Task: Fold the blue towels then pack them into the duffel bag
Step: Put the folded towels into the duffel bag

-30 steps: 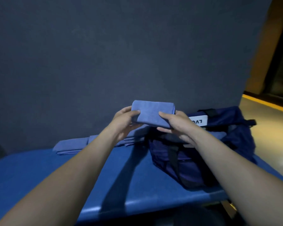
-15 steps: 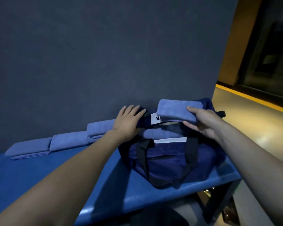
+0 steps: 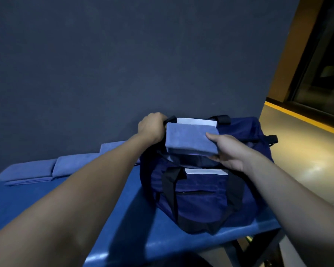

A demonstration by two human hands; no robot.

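backdrop: dark grey wall is rising straight behind a blue table; a lit yellowish floor is showing to the right.
duffel bag: navy duffel bag is sitting on the table's right part, against the wall, its top gaping open; black straps are running down its front, with a white strip at the near rim and another at the far rim.
right hand: right hand is pinching a folded towel, thumb on top and fingers curled beneath its right end.
folded towel: it is hanging level just above the bag's open mouth, not yet inside.
left hand: left hand is curling closed on the bag's far left edge by a black strap end; exactly what it is gripping cannot be told.
other towels: folded blue towels are lying in a row on the table along the wall, left of the bag; the left forearm is hiding the nearest one in part.
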